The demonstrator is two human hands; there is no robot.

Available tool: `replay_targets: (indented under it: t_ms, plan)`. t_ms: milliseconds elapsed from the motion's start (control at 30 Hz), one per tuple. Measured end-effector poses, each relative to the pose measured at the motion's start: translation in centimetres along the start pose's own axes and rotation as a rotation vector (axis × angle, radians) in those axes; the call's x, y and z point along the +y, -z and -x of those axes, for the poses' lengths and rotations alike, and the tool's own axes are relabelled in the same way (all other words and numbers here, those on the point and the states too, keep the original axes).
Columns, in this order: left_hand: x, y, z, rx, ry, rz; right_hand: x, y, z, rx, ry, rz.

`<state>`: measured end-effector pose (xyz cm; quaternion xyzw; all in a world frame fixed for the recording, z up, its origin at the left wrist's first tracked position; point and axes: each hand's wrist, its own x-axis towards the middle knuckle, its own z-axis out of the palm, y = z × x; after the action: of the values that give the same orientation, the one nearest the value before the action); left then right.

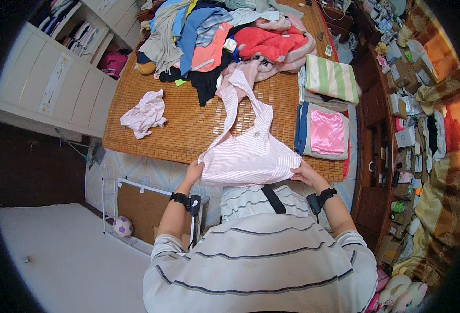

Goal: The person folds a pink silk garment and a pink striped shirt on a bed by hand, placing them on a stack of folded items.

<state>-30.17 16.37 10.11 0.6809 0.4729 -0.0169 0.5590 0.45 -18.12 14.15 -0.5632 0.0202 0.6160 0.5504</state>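
A pink-and-white striped garment with long straps (249,156) is stretched between my two hands at the near edge of the bed. My left hand (195,172) grips its left corner, and my right hand (303,173) pinches the right one. The straps reach away from me over the bamboo mat (187,125), up to a pink fleecy cloth (234,80). A crumpled striped garment (144,113) of similar cloth lies apart on the left. To the right sit folded clothes with a pink satin piece (327,132) on top.
A heap of mixed clothes (202,39) covers the far part of the bed. Behind the folded clothes is a green-striped folded cloth (332,78). A white metal frame (110,207) holding a ball (122,226) stands at lower left. Dark wooden cabinets (371,156) line the right side.
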Motion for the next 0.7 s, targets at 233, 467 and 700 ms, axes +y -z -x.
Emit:
replay_targets:
  t_ms: [233, 467, 700]
  plan:
    - [-0.4, -1.7, 2.1, -0.359, 0.340, 0.058, 1.6, 1.3, 0.1, -0.061, -0.226, 0.243]
    - [-1.3, -4.8, 6.6, -0.692, 0.324, 0.109, 3.3, 1.5, -0.1, -0.036, -0.186, 0.353]
    - [-3.3, -6.2, 7.5, -0.642, 0.333, 0.242, 4.0, 1.8, -0.6, -0.045, -0.054, 0.572]
